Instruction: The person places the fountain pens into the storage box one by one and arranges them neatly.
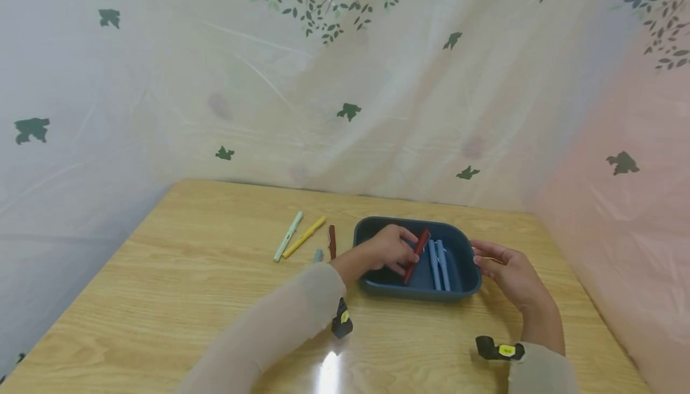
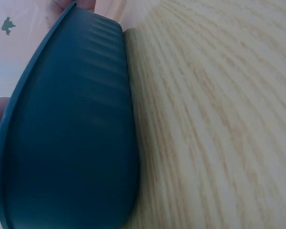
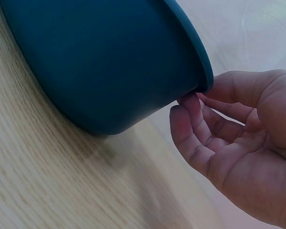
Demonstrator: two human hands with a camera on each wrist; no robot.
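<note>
In the head view, my left hand (image 1: 390, 247) reaches into a dark blue plastic bin (image 1: 417, 295) and holds a red pen (image 1: 416, 256) at a slant. Two blue pens (image 1: 439, 265) lie side by side on the bin's floor, just right of the red one. My right hand (image 1: 512, 274) is at the bin's right end. Seen from the right wrist, its fingers (image 3: 183, 124) pinch the rim, some under the lip and one behind it. The left wrist view is mostly filled by the bin's outer wall (image 2: 81, 119).
Left of the bin, a mint pen (image 1: 288, 236), a yellow pen (image 1: 304, 237) and a dark red pen (image 1: 332, 241) lie on the wooden table (image 1: 162, 280). A grey-blue pen (image 1: 318, 255) is partly hidden by the left sleeve. Leaf-printed curtains (image 1: 302, 94) hang around the table.
</note>
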